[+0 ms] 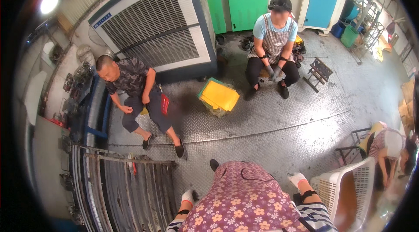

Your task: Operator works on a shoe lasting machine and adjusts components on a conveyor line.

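Observation:
My left hand (188,195), in a pale glove with a dark patch, hangs beside the patterned apron (244,199). It is nearest to a rack of long metal bars (131,188), and its fingers are too small to make out. On the other side, my right hand (297,179) wears a white glove and reaches out from the apron with nothing visible in it. Its fingers look loosely extended. Close by stands a white plastic basket (327,186); the hand appears apart from it. Dark bands circle both wrists.
A seated person in a dark shirt (131,77) is at left; another in a checked apron (276,44) sits ahead. Between them is a container topped with yellow sheets (220,95). A large air cooler (152,24) stands behind. A third person (388,144) bends at right.

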Demonstrator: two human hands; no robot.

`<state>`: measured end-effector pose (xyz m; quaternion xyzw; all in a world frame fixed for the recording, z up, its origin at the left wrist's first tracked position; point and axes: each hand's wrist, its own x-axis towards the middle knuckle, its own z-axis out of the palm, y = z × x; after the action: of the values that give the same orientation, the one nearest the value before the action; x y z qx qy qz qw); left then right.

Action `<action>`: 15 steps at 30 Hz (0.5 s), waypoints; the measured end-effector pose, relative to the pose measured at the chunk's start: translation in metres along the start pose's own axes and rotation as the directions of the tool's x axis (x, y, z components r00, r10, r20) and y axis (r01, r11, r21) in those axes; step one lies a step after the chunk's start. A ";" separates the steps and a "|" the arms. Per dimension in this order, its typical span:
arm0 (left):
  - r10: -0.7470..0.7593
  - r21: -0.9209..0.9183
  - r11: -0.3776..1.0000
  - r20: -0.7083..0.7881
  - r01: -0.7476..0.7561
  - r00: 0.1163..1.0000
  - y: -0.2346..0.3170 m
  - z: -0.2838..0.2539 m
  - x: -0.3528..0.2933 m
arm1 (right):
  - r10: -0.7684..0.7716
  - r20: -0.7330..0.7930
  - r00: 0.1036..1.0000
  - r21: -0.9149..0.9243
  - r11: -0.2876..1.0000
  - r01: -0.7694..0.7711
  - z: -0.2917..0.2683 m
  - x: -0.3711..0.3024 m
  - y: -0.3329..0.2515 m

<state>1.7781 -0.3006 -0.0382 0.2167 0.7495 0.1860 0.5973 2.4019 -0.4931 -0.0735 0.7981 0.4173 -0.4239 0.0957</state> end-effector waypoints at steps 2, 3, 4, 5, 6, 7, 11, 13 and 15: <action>0.021 -0.063 0.998 -0.009 -0.021 1.000 -0.012 0.003 0.002 | 0.088 -0.045 0.995 0.137 0.987 -0.081 -0.004 -0.014 -0.009; 0.014 -0.063 0.998 -0.006 -0.015 1.000 -0.013 0.007 0.001 | 0.184 -0.087 0.979 0.280 0.948 -0.153 -0.006 -0.023 -0.013; 0.044 -0.049 0.998 0.008 -0.043 0.999 -0.009 0.010 0.001 | 0.183 -0.084 0.979 0.279 0.948 -0.154 -0.016 -0.036 -0.021; 0.080 -0.022 0.997 0.032 -0.079 0.996 -0.001 0.012 0.003 | 0.220 -0.018 0.975 0.326 0.924 -0.203 -0.024 -0.051 -0.026; 0.051 -0.034 0.998 0.045 -0.050 0.998 -0.008 0.004 0.013 | 0.234 0.055 0.971 0.351 0.906 -0.238 -0.032 -0.059 -0.034; 0.049 -0.036 0.998 0.044 -0.048 0.998 -0.008 0.006 0.016 | 0.233 0.056 0.971 0.348 0.907 -0.238 -0.033 -0.059 -0.034; -0.242 -0.291 0.930 -0.020 0.226 0.970 0.013 0.021 0.018 | 0.119 0.029 0.992 0.119 0.985 -0.122 -0.026 -0.054 -0.024; -0.240 -0.276 0.935 -0.023 0.224 0.971 0.027 0.029 0.011 | -0.013 -0.007 1.000 0.011 1.000 0.013 -0.013 -0.042 -0.009; -0.241 -0.255 0.940 -0.022 0.227 0.970 0.027 0.028 0.001 | -0.109 0.026 0.994 -0.154 0.982 0.112 0.006 -0.012 0.008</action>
<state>1.8078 -0.2766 -0.0305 0.0438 0.7558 0.2126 0.6178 2.4009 -0.5085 -0.0695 0.7601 0.4918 -0.4018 0.1378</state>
